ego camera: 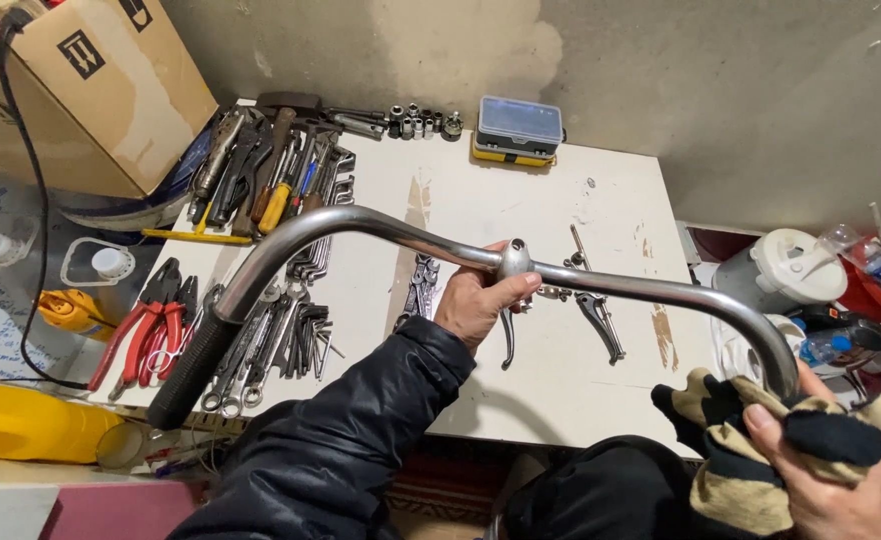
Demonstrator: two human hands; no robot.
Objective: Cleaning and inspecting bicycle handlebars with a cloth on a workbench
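Pliers (146, 335) lie at nine o'clock on the tabletop (521, 200). Left hand (481, 300) closes around the handlebar (381, 232) at its middle clamp; right hand (821, 480), at four o'clock, clasps a rag (741, 440) over the bar's end, apparently wiping; steady hold needed.

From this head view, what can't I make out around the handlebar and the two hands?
- Right end of the curved chrome handlebar: wrapped in the tan-and-black rag held by the right hand.
- Left hand palm: turned away, covering the bar's centre clamp.
- Small sockets: too small to size.
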